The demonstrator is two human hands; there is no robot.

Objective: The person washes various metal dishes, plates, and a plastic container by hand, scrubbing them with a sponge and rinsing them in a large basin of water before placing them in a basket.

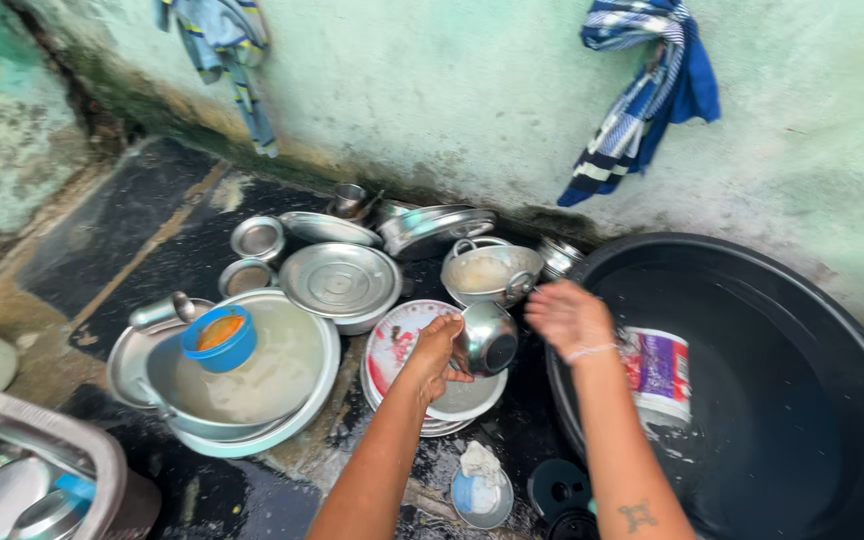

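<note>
Left hand (438,345) grips a small steel bowl (487,338) by its rim, fingers curled round the edge, holding it tilted on its side just above a stack of plates (402,340) with a red pattern. Right hand (569,315) hovers just beside the bowl, at the rim of a big black tub (752,300); it is blurred, fingers loosely spread, and holds nothing that shows. A white plastic jug (657,372) with a purple label floats in the tub's water, right behind that wrist. Behind the bowl sits a steel pot (492,272) with handles, and beside it a flat steel lid (340,280) on another vessel. Further left, a wide basin (282,375) of cloudy water holds a blue cup (220,338). More steel plates and small bowls lie near the green wall (432,80), where a striped blue cloth (642,90) hangs. On the wet floor near the elbows lies a small blue dish (482,495).
</note>
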